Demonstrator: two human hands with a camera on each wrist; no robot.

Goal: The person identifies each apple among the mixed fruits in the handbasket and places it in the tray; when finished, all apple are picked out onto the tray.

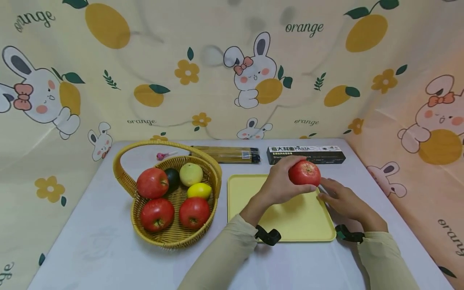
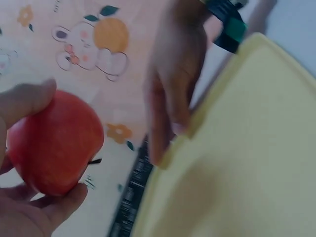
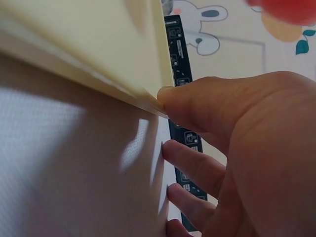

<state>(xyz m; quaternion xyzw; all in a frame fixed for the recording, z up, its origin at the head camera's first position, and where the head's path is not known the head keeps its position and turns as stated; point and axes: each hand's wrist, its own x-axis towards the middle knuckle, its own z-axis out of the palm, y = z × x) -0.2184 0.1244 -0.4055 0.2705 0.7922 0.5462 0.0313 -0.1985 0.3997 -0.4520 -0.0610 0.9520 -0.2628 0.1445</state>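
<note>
White tabletop [image 1: 101, 245] held fruit basket [image 1: 170, 244] left of yellow tray [image 1: 304, 227]. Left hand [image 1: 280, 183] gripped red apple [image 1: 305, 174] above tray; right hand [image 1: 346, 203], fingers loosely extended, touched tray (thumb near far-right corner). Pasta box [image 1: 326, 157] lay beyond; printed cloth [image 1: 210, 92] hung behind.

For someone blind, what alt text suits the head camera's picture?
A person's left hand holds up a red apple near the far right corner of a yellow tray, the right hand close by. A fruit basket stands further left.
</note>
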